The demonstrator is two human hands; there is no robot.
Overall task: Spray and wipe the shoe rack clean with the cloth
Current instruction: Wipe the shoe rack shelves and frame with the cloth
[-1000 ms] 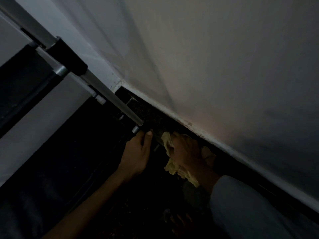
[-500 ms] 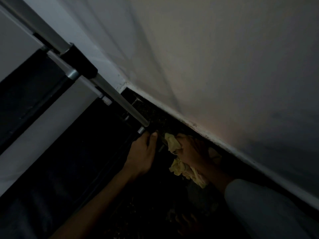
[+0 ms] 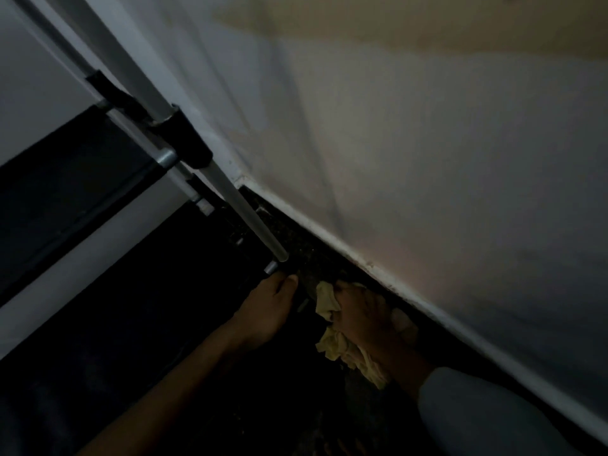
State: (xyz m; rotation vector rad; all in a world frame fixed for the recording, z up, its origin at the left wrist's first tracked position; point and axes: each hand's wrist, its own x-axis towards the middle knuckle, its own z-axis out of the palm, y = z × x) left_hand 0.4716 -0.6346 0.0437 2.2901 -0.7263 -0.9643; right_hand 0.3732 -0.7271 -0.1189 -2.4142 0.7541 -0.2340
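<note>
The shoe rack [image 3: 227, 192] has silver metal tubes, black plastic joints and dark fabric shelves, and it fills the left of the dim view. My left hand [image 3: 268, 309] grips the rack's lowest corner, just under the end of the upright tube. A crumpled pale yellow cloth [image 3: 342, 343] is bunched in my right hand [image 3: 365, 315], which presses it low down between the rack's foot and the wall. The fingers of both hands are partly lost in shadow. No spray bottle is in view.
A pale wall [image 3: 427, 176] with a white skirting edge [image 3: 345, 248] runs diagonally close on the right. A dark speckled floor [image 3: 296, 248] shows in the narrow gap between rack and wall. A grey sleeve [image 3: 477, 416] covers my right forearm.
The view has shifted, so the rack's upright and joints sit further right and lower in frame. Both hands stay at the rack's bottom corner, the right still holding the cloth there.
</note>
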